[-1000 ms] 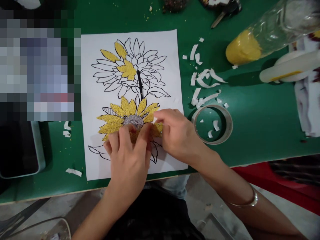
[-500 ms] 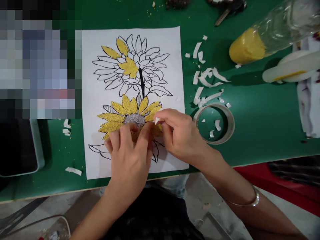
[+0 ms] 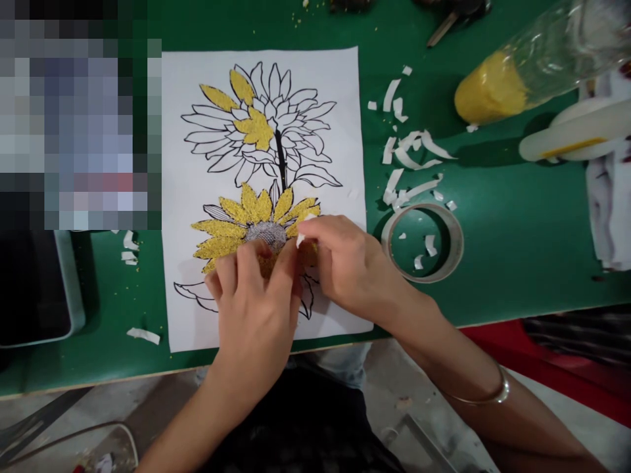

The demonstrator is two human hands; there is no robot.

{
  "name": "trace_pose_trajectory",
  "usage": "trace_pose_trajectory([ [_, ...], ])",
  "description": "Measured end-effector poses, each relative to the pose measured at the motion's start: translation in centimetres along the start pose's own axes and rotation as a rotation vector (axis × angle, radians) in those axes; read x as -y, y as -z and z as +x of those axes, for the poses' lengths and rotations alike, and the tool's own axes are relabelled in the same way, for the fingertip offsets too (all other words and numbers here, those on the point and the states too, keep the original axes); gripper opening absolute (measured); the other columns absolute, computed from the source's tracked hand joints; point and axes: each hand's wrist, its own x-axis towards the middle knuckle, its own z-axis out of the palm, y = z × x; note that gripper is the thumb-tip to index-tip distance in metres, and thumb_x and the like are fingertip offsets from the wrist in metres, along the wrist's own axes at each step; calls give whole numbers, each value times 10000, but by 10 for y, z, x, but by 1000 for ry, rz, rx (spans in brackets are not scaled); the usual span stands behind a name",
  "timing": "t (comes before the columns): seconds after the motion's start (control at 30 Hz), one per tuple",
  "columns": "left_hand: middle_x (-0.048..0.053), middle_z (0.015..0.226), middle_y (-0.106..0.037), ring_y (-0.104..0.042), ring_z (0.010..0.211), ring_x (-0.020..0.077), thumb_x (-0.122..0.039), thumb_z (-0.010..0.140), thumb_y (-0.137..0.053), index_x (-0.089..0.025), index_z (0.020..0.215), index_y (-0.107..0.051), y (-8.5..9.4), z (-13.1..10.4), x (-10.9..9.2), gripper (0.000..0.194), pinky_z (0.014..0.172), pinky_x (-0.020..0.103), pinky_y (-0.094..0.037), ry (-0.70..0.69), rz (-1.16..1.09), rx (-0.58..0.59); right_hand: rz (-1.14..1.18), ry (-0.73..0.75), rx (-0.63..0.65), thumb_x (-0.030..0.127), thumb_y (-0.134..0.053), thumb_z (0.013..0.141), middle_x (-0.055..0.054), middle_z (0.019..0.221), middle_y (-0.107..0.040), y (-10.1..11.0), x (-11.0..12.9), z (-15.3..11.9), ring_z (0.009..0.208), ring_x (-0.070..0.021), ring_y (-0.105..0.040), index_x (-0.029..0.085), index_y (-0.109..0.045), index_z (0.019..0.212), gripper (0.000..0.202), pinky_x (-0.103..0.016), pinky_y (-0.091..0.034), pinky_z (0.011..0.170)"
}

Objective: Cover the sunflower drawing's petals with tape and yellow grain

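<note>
A white sheet [image 3: 335,72] with two outlined flowers lies on a green table. Gold glitter covers most petals of the lower flower [image 3: 221,230] and a few petals of the upper flower [image 3: 217,96]. My left hand [image 3: 256,295] rests on the lower flower with fingers bent and apart, holding nothing visible and hiding its lower petals. Close beside its thumb, my right hand [image 3: 345,263] pinches a small white scrap [image 3: 300,240] between thumb and forefinger, over the flower's right petals.
Right of the sheet lie a tape ring [image 3: 456,263] and several white scraps [image 3: 393,187]. Farther right are a bottle with yellow contents [image 3: 488,92] and a pale-handled object [image 3: 557,146]. A phone [image 3: 34,282] sits at the left edge; keys [image 3: 444,26] lie at the back.
My right hand has shifted slightly left with the white scrap, closer to my left thumb. My left hand stays in place on the sheet.
</note>
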Motion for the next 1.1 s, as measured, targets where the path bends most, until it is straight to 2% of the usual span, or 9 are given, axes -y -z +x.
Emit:
trace_pose_trajectory([
  [0.13,108,956,-468,-355,818,223,-150,831,-501,-202,1110,-596,0,0,0,299,670,345,-252,-7,14,-9,-8,8,11,104,-372,881,-28,886,-654,-1,1,2,793,-154,-613,214,-435,1106,258,-304,-507,633],
  [0.3,104,954,-463,-355,813,218,-151,842,-488,-216,1125,-596,-1,0,0,310,669,341,-254,5,-10,-3,77,-133,38,92,-354,851,-29,927,-616,2,-2,-3,822,-156,-603,242,-393,1162,348,-314,-519,670],
  [0.47,102,948,-458,-353,821,217,-148,847,-483,-225,1121,-620,0,-1,1,316,695,357,-274,4,-43,-21,162,-226,-69,51,-409,788,-28,894,-545,6,-3,-6,770,-153,-567,251,-368,1173,435,-319,-522,668],
  [0.6,101,918,-479,-362,808,212,-153,852,-488,-221,1115,-634,1,0,3,309,699,362,-295,0,-87,-36,221,-301,-111,73,-469,789,-24,870,-546,7,-4,-7,712,-146,-569,271,-388,1128,400,-313,-527,631],
  [0.7,98,886,-508,-392,795,205,-149,845,-511,-196,1078,-653,2,0,4,277,694,357,-316,-2,-136,-70,236,-338,-157,56,-479,792,-17,833,-559,7,-3,-7,683,-130,-579,243,-430,1073,341,-298,-534,618],
  [0.87,83,855,-545,-414,746,181,-121,817,-541,-176,958,-677,4,-2,6,204,665,337,-348,-4,-160,-126,127,-333,-211,58,-481,806,-26,832,-600,10,2,0,688,-126,-613,202,-542,872,170,-295,-548,633],
  [1.1,66,820,-553,-432,728,171,-87,787,-561,-178,934,-671,3,-2,6,205,645,322,-380,3,-177,-183,-171,-236,-188,20,-497,790,-19,847,-629,14,5,1,769,-156,-619,228,-565,972,285,-299,-529,684],
])
